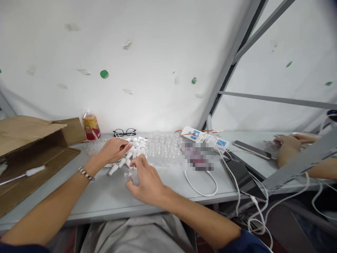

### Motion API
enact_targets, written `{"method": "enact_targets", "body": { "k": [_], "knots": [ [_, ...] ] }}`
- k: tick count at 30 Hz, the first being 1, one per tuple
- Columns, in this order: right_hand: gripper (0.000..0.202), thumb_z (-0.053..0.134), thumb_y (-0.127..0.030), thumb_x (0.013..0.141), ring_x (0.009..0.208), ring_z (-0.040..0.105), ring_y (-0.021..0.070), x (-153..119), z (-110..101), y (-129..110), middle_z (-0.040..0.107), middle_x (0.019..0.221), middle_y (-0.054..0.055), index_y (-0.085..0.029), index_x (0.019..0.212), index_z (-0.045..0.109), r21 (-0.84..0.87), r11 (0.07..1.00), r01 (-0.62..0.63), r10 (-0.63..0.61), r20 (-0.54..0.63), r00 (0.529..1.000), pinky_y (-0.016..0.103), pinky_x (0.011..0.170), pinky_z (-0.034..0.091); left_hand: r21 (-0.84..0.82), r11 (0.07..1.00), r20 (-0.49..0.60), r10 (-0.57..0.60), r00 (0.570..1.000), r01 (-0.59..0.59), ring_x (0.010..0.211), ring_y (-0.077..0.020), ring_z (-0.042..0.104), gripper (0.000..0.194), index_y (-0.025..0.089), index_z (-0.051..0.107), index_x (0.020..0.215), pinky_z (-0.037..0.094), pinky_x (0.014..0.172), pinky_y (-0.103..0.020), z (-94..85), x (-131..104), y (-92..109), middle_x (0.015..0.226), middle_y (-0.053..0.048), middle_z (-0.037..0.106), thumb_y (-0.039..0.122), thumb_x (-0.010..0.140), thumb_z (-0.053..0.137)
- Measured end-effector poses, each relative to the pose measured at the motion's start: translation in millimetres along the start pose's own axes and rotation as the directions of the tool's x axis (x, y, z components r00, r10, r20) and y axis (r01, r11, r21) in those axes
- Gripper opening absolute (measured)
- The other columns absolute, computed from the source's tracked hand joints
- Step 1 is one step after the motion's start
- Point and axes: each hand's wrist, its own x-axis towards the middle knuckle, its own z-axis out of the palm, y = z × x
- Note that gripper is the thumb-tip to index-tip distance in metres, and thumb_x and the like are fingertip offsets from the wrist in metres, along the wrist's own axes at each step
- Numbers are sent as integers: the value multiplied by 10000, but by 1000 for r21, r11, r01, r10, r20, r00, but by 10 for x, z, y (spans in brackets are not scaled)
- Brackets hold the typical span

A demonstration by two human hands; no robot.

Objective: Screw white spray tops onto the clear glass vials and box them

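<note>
My left hand (115,151), with a beaded bracelet on the wrist, hovers over a pile of small white caps (135,149). Its fingers are pinched together, and what they hold, if anything, I cannot make out. To its right, my right hand (149,182) curls thumb and fingers around a small clear plastic container (128,174), just in front of the caps. Many similar clear containers (163,147) stand in a cluster behind my right hand. More clear pieces (94,147) lie behind my left wrist, partly hidden by it.
An open cardboard box (31,140) sits at left, holding a white cap with a thin stem (35,171). Behind are a red-yellow drink container (91,126) and glasses (124,132). A power strip (205,137), cables and phones (244,179) lie right, near another person's hands (289,146) beyond a metal frame.
</note>
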Motion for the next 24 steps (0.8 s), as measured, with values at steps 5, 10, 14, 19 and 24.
{"method": "enact_targets", "body": {
  "k": [5, 10, 14, 19, 24],
  "knots": [
    [241, 435, -291, 810, 600, 450, 141, 82, -225, 196, 469, 962, 48, -208, 1009, 327, -204, 976, -73, 32, -200, 979, 272, 491, 312, -468, 854, -55, 228, 972, -227, 498, -113, 458, 687, 144, 551, 612, 356, 537, -233, 170, -53, 134, 512, -13, 509, 588, 953, 152],
    [196, 439, -274, 842, 571, 460, 133, 99, -294, 235, 478, 1007, 65, -196, 1004, 360, -369, 929, -40, -3, -114, 993, 271, 466, 256, -487, 821, -99, 288, 952, -299, 493, -106, 468, 619, 143, 570, 652, 368, 513, -219, 196, -74, 232, 539, -11, 538, 606, 933, 271],
    [294, 469, -273, 839, 601, 493, 139, 83, -275, 190, 478, 1063, 91, -166, 1087, 353, -339, 941, -4, -8, -34, 999, 270, 469, 278, -297, 875, -161, 349, 923, -383, 496, -108, 432, 501, 165, 497, 595, 345, 519, -231, 173, -81, 223, 534, 1, 503, 468, 954, 324],
    [339, 496, -281, 840, 539, 402, 95, 35, -436, 197, 466, 1101, 86, -176, 1117, 330, -181, 982, 56, -53, 21, 998, 283, 505, 347, -142, 845, -293, 462, 837, -516, 471, -122, 363, 436, 191, 407, 567, 301, 500, -257, 169, -96, 270, 495, 16, 404, 318, 968, 294],
    [204, 508, -177, 848, 592, 433, 80, -2, -703, 279, 479, 1045, 29, -226, 1021, 412, 118, 982, 146, -158, 103, 982, 260, 590, 433, -77, 841, -297, 494, 817, -536, 473, -125, 361, 400, 193, 406, 577, 297, 502, -263, 146, -111, 339, 498, 17, 416, 274, 961, 330]
  ]
}}
